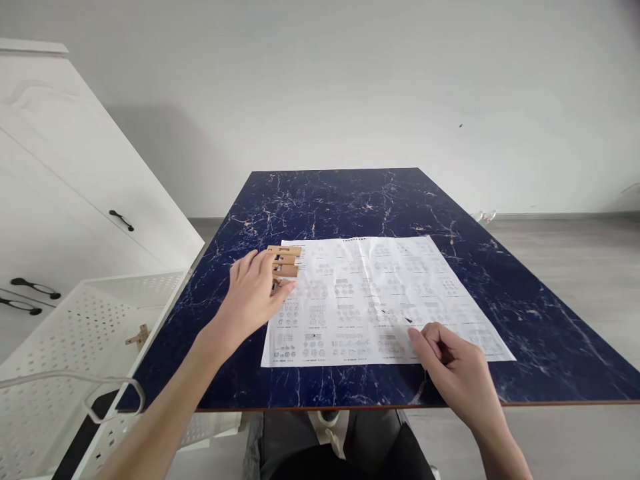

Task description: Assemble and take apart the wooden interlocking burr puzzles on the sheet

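My left hand (253,287) reaches over several slotted wooden pieces (285,271) at the upper left of a creased printed sheet (350,340). Its fingers and thumb bend around the pieces and cover their left ends. A dark number is marked on the far piece. Over the sheet's lower right edge is my right hand (453,367), fingers curled and thumb against the forefinger. A small dark pointed mark or sliver (409,320) shows just beyond the thumb tip; whether the hand holds it is unclear. Rows of small diagrams cover the sheet.
The sheet lies on a dark blue marbled table (330,200). At the left, a white perforated basket (65,333) contains a small wooden piece (139,335), and a pale cable (75,377) crosses it. A white cabinet (65,167) stands behind, with a wall beyond the table.
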Demonstrator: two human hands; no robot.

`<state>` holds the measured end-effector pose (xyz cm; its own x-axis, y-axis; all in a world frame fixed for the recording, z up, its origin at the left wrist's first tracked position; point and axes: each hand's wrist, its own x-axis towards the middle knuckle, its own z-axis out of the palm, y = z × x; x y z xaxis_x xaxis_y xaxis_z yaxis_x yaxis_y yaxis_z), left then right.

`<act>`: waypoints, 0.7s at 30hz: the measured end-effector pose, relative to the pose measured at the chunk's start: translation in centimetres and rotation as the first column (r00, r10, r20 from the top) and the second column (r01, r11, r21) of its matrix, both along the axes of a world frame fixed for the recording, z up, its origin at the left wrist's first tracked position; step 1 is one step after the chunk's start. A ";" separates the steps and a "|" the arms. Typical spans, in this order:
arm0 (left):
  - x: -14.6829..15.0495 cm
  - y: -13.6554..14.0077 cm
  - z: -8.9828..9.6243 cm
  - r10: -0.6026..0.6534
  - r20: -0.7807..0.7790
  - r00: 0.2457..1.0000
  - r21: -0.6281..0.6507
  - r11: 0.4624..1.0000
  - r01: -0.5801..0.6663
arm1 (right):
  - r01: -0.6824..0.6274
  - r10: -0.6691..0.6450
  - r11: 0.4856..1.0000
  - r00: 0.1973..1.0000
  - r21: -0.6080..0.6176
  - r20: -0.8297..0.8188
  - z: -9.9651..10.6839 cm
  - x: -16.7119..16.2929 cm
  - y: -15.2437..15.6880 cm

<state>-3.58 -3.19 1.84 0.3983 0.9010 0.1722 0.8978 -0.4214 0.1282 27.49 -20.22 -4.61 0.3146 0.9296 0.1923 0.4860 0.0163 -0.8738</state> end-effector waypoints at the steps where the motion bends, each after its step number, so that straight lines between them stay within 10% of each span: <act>1: 0.9 0.3 -0.3 0.012 -0.086 0.996 0.003 1.000 -0.012 | 0.000 0.000 1.000 1.000 0.002 -0.008 0.0 0.0 0.0; 7: 4.3 0.8 -2.4 0.088 -0.373 0.924 0.086 0.995 -0.059 | -0.021 0.021 0.999 1.000 0.040 0.004 0.1 0.1 0.2; 21: 5.1 4.7 -4.2 0.088 -0.196 0.977 0.050 0.996 -0.080 | -0.046 0.045 0.998 0.999 0.047 0.006 0.4 0.3 0.5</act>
